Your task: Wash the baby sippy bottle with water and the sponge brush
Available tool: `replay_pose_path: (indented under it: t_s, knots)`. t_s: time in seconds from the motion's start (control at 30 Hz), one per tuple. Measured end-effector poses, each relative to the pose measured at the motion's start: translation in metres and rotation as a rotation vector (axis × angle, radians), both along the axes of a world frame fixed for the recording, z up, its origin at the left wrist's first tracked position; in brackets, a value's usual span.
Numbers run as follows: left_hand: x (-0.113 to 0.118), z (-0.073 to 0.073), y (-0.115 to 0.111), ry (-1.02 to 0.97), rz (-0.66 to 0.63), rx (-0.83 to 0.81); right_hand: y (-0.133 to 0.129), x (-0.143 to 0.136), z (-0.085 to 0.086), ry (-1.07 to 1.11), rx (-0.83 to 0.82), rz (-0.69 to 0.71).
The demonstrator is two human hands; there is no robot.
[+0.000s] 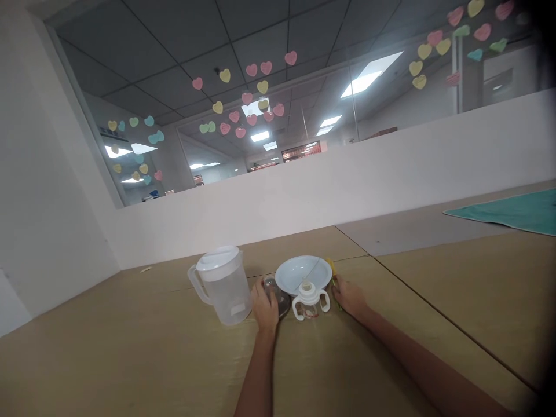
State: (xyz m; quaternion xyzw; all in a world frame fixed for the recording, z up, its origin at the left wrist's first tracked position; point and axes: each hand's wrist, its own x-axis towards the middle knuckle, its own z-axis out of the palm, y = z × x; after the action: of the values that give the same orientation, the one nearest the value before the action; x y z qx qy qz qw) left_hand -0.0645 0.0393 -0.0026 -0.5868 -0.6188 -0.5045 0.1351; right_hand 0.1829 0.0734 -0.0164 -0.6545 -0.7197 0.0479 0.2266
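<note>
My left hand is closed around a dark see-through dome-shaped cap resting on the table. In my right hand is a slim yellow-and-green brush-like tool, held upright at the right side of the bowl; its lower part is partly hidden by my fingers. Between my hands stands a clear baby bottle with a white collar and two white handles. Directly behind it sits a shallow white bowl, with a thin line across its inside. Left of my left hand stands a translucent lidded pitcher.
The wooden table has seams between its panels. A teal cloth lies at the far right. Behind the table runs a white wall below a window with heart-shaped sticky notes. A small scrap lies at the back left.
</note>
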Motion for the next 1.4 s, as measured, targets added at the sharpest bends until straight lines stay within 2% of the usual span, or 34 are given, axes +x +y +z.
replay_pose_path:
  t_s: [0.13, 0.4, 0.63, 0.8, 0.97, 1.23, 1.3, 1.4]
  knots:
    - [-0.004, 0.0, -0.001, 0.176, 0.021, -0.253, 0.002, 0.0, -0.001, -0.003, -0.002, 0.01]
    - [-0.005, -0.003, -0.002, 0.28, -0.006, -0.481, 0.002, 0.0, -0.003, 0.004, -0.006, 0.032]
    - [-0.003, -0.001, -0.007, 0.312, 0.019, -0.531, 0.0, -0.001, -0.002, 0.001, -0.009, 0.068]
    - [-0.005, -0.001, -0.007, 0.367, -0.03, -0.607, 0.001, 0.0, -0.004, 0.013, -0.008, 0.077]
    - [0.0, 0.0, -0.009, 0.356, 0.027, -0.523, 0.0, 0.001, -0.004, 0.03, 0.004, 0.078]
    - [0.003, 0.01, -0.009, 0.304, 0.163, -0.325, -0.005, 0.0, 0.002, 0.023, -0.026, 0.068]
    - [0.001, 0.008, -0.006, 0.258, 0.186, -0.303, -0.006, 0.0, 0.002, 0.019, -0.023, 0.06]
    - [-0.001, 0.002, -0.003, 0.245, 0.153, -0.325, -0.006, 0.001, 0.002, 0.006, -0.017, 0.056]
